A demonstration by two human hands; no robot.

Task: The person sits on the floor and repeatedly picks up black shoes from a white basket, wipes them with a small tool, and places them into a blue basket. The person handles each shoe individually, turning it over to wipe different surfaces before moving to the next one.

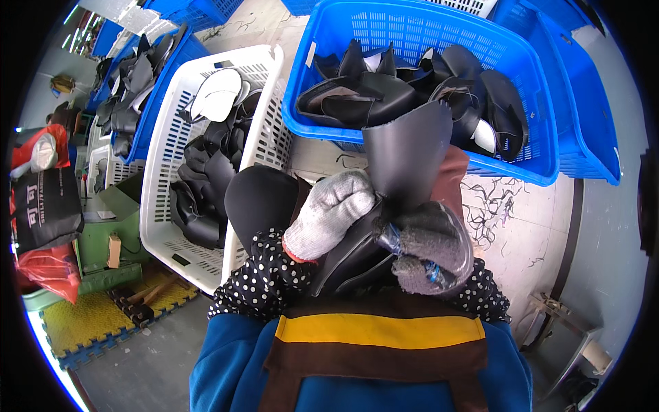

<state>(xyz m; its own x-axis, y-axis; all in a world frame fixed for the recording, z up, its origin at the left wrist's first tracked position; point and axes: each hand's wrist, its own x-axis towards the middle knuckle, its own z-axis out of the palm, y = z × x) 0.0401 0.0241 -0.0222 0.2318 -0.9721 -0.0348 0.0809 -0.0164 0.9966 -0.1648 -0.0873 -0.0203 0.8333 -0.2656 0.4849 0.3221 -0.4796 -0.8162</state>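
Note:
A black leather shoe upper (407, 152) stands up in front of me, over my lap. My left hand (331, 209), in a light grey knit glove, is closed on its lower left edge. My right hand (432, 246), in a darker worn glove, grips a small dark-handled tool (388, 237) whose tip meets the base of the upper. More black material (357, 257) lies under both hands on my lap.
A blue basket (528, 89) of black uppers stands ahead. A white basket (165, 151) with more black pieces is at the left, and another blue bin (147, 103) behind it. Thread and leather scraps (491, 206) litter the floor at the right. Yellow foam mats (96, 319) lie lower left.

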